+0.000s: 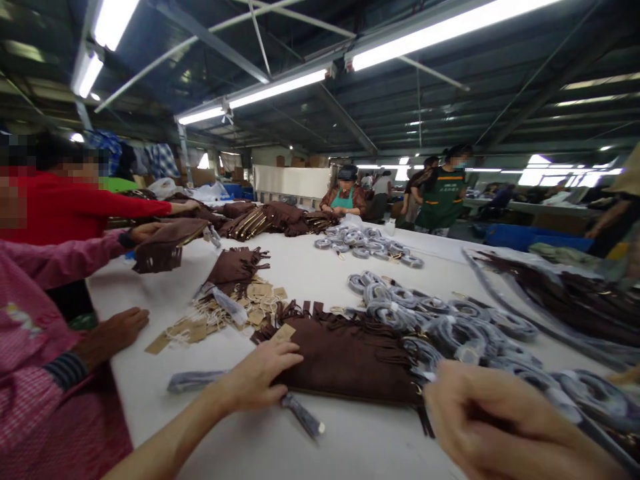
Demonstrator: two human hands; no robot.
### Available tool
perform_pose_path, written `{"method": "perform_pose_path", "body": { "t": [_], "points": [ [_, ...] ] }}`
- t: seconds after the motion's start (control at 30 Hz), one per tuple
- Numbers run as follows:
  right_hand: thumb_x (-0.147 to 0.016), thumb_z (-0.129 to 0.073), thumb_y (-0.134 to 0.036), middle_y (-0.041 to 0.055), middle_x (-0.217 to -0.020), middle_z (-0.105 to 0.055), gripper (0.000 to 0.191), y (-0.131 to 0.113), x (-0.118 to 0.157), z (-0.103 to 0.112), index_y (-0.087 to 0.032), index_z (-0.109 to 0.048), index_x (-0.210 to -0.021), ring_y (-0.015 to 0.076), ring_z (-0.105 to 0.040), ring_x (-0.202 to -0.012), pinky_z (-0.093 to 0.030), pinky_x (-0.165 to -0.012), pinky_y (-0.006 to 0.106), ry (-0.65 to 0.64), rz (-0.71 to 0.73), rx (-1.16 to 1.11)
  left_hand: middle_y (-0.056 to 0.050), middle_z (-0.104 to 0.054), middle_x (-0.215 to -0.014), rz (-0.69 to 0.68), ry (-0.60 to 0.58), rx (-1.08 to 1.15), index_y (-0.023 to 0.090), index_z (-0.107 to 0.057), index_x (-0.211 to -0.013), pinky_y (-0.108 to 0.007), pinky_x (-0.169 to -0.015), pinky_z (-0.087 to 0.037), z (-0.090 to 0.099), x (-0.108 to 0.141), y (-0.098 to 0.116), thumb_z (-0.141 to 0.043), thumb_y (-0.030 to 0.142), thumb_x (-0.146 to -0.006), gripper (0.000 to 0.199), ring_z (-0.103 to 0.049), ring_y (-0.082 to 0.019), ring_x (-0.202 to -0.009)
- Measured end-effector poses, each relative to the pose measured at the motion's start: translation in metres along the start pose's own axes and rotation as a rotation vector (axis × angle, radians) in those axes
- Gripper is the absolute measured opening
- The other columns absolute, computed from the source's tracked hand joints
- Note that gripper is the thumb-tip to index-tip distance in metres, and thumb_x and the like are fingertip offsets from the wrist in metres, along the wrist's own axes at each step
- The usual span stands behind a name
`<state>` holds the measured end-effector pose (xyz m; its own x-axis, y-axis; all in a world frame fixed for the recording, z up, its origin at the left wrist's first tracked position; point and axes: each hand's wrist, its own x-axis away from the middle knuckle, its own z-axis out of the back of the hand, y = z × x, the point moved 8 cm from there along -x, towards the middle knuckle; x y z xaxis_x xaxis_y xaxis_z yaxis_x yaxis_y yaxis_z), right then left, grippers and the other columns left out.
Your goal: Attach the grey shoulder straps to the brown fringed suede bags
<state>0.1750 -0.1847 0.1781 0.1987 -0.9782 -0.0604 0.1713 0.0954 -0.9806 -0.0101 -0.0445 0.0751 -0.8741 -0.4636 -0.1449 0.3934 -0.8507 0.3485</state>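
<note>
A dark brown fringed bag lies flat on the table in front of me, a gold-coloured zip along its near edge. My left hand rests on its left end, fingers apart, beside a tan paper tag. Under that hand is a slim dark item with a pale tip; a plastic-wrapped strip lies behind the wrist. My right hand, slightly blurred, is closed near the bag's right end and a metal clasp. Whatever its fingers hold is hidden.
Coiled grey straps in plastic lie right of the bag. Tan tags with white strings and another fringed bag lie to the left. A pink-sleeved co-worker holds a brown bag. More bags are piled behind.
</note>
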Motion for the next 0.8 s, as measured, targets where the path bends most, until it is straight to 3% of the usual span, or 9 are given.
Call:
{"method": "perform_pose_path", "body": {
  "t": [0.07, 0.17, 0.3, 0.43, 0.53, 0.6, 0.67, 0.73, 0.8],
  "points": [
    [-0.083, -0.059, -0.026, -0.0014, -0.062, -0.062, 0.009, 0.02, -0.031, -0.032, -0.02, -0.06, -0.076, 0.0107, -0.049, -0.053, -0.034, -0.049, 0.022, -0.142, -0.13, 0.222, -0.013, -0.047, -0.142, 0.06, -0.003, -0.087, 0.022, -0.05, -0.135, -0.049, -0.108, -0.037, -0.001, 0.012, -0.017, -0.067, 0.014, -0.073, 0.064, -0.045, -0.033, -0.128],
    [-0.082, -0.047, -0.011, 0.005, -0.074, -0.07, 0.019, 0.058, -0.076, -0.067, -0.017, -0.062, -0.071, 0.0157, -0.06, -0.069, -0.038, -0.062, 0.026, -0.028, -0.197, 0.696, -0.013, -0.051, -0.135, 0.136, 0.045, -0.15, 0.021, -0.053, -0.13, -0.046, -0.104, -0.041, -0.011, 0.021, -0.032, -0.06, 0.013, -0.084, 0.048, -0.048, -0.03, -0.123],
    [-0.08, -0.058, -0.018, 0.018, -0.102, -0.072, 0.021, 0.115, -0.098, -0.103, -0.011, -0.066, -0.097, 0.0296, -0.065, -0.096, -0.041, -0.074, 0.032, 0.084, -0.357, 1.028, -0.007, -0.06, -0.115, 0.156, 0.134, -0.096, 0.019, -0.06, -0.109, -0.034, -0.094, -0.046, -0.019, 0.018, -0.034, -0.052, 0.006, -0.088, 0.025, -0.055, -0.022, -0.108],
    [-0.083, -0.054, -0.022, 0.0114, -0.094, -0.075, 0.016, 0.121, -0.106, -0.111, -0.019, -0.069, -0.089, 0.0277, -0.068, -0.091, -0.039, -0.069, 0.03, 0.097, -0.256, 1.139, -0.004, -0.06, -0.115, 0.139, 0.174, -0.044, 0.019, -0.057, -0.103, -0.031, -0.093, -0.045, -0.018, 0.018, -0.033, -0.054, 0.006, -0.088, 0.02, -0.054, -0.02, -0.107],
    [-0.082, -0.053, -0.021, 0.005, -0.085, -0.075, 0.015, 0.111, -0.104, -0.078, -0.023, -0.066, -0.076, 0.0237, -0.068, -0.086, -0.035, -0.065, 0.028, 0.122, -0.193, 1.195, -0.004, -0.06, -0.114, 0.159, 0.171, -0.055, 0.019, -0.057, -0.099, -0.03, -0.092, -0.045, -0.016, 0.02, -0.038, -0.053, 0.009, -0.09, 0.014, -0.054, -0.019, -0.106],
    [-0.082, -0.054, -0.021, 0.0041, -0.084, -0.074, 0.013, 0.109, -0.094, -0.029, -0.023, -0.064, -0.074, 0.0225, -0.067, -0.085, -0.034, -0.064, 0.028, 0.219, -0.251, 1.241, -0.005, -0.06, -0.111, 0.206, 0.169, -0.064, 0.018, -0.057, -0.095, -0.03, -0.091, -0.044, -0.012, 0.023, -0.045, -0.05, 0.009, -0.091, 0.012, -0.055, -0.019, -0.103],
    [-0.083, -0.052, -0.019, 0.0045, -0.08, -0.073, 0.015, 0.115, -0.075, 0.028, -0.023, -0.06, -0.07, 0.0222, -0.067, -0.081, -0.033, -0.063, 0.028, 0.32, -0.402, 1.268, -0.006, -0.06, -0.11, 0.256, 0.156, -0.083, 0.018, -0.057, -0.094, -0.031, -0.091, -0.044, -0.006, 0.026, -0.05, -0.049, 0.01, -0.091, 0.012, -0.054, -0.02, -0.102],
    [-0.085, -0.047, -0.02, 0.0074, -0.079, -0.073, 0.017, 0.118, -0.052, 0.08, -0.023, -0.058, -0.073, 0.0253, -0.067, -0.078, -0.033, -0.06, 0.031, 0.499, -0.543, 1.299, -0.007, -0.061, -0.11, 0.302, 0.126, -0.124, 0.017, -0.058, -0.094, -0.035, -0.091, -0.043, 0.0, 0.028, -0.051, -0.05, 0.01, -0.089, 0.012, -0.054, -0.022, -0.103],
    [-0.089, -0.043, -0.026, 0.01, -0.078, -0.071, 0.018, 0.113, -0.038, 0.108, -0.023, -0.057, -0.077, 0.0281, -0.067, -0.076, -0.034, -0.061, 0.033, 0.638, -0.541, 1.286, -0.009, -0.06, -0.112, 0.327, 0.107, -0.174, 0.017, -0.058, -0.094, -0.041, -0.093, -0.042, 0.006, 0.025, -0.044, -0.054, 0.011, -0.085, 0.012, -0.052, -0.025, -0.106]
  ]
}}
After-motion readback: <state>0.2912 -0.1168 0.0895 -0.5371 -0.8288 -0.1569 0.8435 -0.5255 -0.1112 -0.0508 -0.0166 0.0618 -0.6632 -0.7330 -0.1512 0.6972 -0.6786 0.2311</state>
